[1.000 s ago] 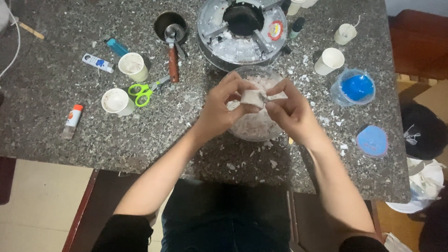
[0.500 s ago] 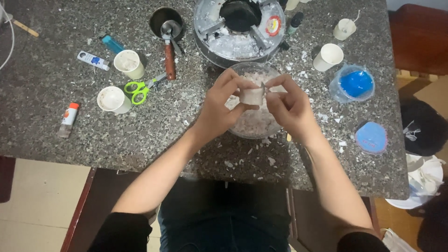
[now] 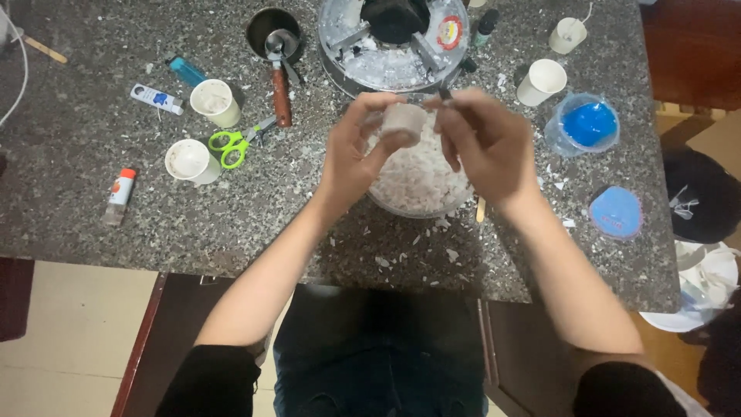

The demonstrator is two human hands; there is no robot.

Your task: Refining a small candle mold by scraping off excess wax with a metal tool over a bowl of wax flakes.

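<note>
My left hand (image 3: 353,150) grips a small white wax block (image 3: 404,121) and holds it over a clear bowl (image 3: 417,202) heaped with white wax shavings. My right hand (image 3: 485,143) is closed around a thin dark tool (image 3: 445,96) whose tip is at the block's right edge. Both hands are raised just above the bowl, at the middle of the speckled granite counter (image 3: 93,232).
A round metal pot (image 3: 394,46) with wax bits stands behind the bowl. At the left lie green scissors (image 3: 235,144), two white cups (image 3: 214,101), a small saucepan (image 3: 274,38), glue tubes and a lighter. A blue-filled container (image 3: 587,123), its blue lid (image 3: 615,212) and two more cups stand at the right.
Both hands have lifted the wax block a little higher above the bowl. The view has shifted slightly toward the counter.
</note>
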